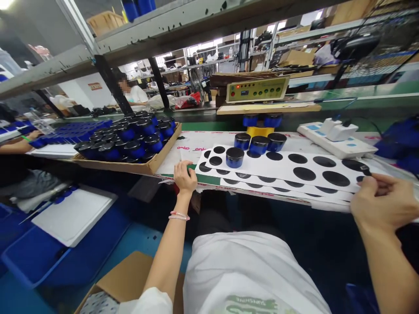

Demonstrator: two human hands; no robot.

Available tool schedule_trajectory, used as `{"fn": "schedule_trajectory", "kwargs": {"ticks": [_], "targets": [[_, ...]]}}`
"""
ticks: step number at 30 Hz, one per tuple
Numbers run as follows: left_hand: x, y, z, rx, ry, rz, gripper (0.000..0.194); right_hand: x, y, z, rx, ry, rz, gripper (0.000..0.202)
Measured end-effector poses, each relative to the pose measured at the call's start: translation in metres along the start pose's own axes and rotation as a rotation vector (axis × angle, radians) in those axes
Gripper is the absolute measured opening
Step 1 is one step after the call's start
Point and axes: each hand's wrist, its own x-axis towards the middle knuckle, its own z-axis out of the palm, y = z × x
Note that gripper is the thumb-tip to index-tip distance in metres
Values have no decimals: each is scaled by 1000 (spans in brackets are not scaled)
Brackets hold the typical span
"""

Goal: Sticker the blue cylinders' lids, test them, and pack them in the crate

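Observation:
White sheets with black discs [278, 168] lie overlapped along the bench edge. My right hand [381, 200] is at their right end, thumb and fingers pinched on a small black piece by a disc there. Near the sheets' left end, my left hand [185, 175] rests on the bench edge with curled fingers; something dark shows by its fingertips, too small to name. One blue jar with a black lid [235, 157] stands on the top sheet, and several more jars [259, 145] stand behind it. Two others sit by a yellow holder [259, 131].
At the left, a cardboard tray [152, 165] holds many blue jars. A control box [257, 90] sits on a wooden board behind the sheets. The white power strip [337, 139] lies at right, below a shelf beam [183, 26]. Another person's hand [33, 135] shows at far left.

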Motion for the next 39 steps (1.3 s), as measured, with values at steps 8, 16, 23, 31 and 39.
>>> {"fn": "schedule_trajectory", "kwargs": {"ticks": [8, 16, 23, 31, 39], "targets": [[1, 1, -2, 8, -31, 11, 24, -1, 0, -1, -24, 15, 32, 33], [0, 1, 0, 9, -49, -6, 24, 0, 0, -1, -36, -16, 61, 31], [0, -1, 1, -22, -64, -2, 24, 0, -3, -4, -36, -38, 52, 28], [-4, -6, 6, 16, -43, -2, 24, 0, 0, -4, -33, -34, 45, 34], [-4, -7, 4, 28, -51, -5, 24, -2, 2, -4, -23, -55, 20, 32]]}}
